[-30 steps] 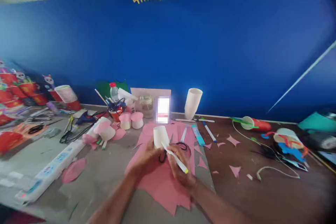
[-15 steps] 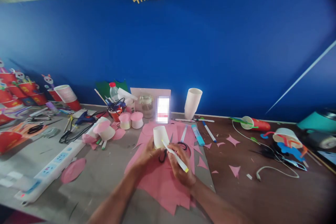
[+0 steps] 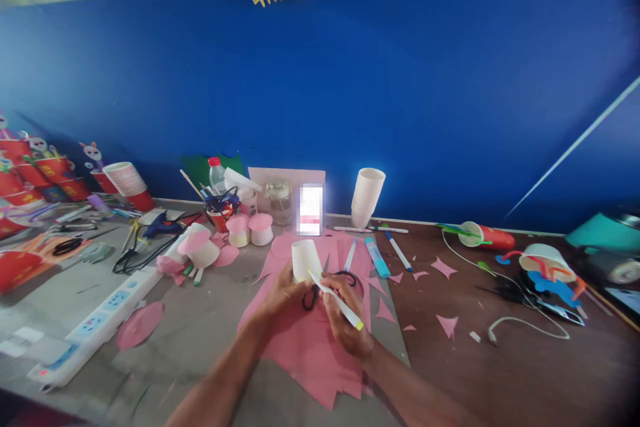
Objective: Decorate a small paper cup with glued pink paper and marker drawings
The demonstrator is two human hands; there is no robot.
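Observation:
A white paper cup (image 3: 305, 259) is tilted in my left hand (image 3: 283, 290), whose fingers are closed around its lower side. Between the fingers of my right hand (image 3: 347, 313) is a white marker with a yellow end (image 3: 345, 307), its tip at the cup's wall. Under both hands lies pink paper (image 3: 310, 360) with a jagged near edge. Black-handled scissors (image 3: 310, 298) lie on that paper, partly hidden by my hands. Cups with pink tops (image 3: 261, 229) stand to the left, beyond my left hand.
A white power strip (image 3: 107, 313) and a pink oval (image 3: 141, 325) lie at left. Behind are a glass jar (image 3: 278, 201), a bright blurred screen (image 3: 311, 210) and stacked white cups (image 3: 368, 197). Right of the paper are a blue marker (image 3: 399, 251), pink scraps (image 3: 447, 326) and a white cable (image 3: 530, 321).
The marker's yellow end has shifted slightly to the right, while its tip stays at the cup. Everything else looks the same.

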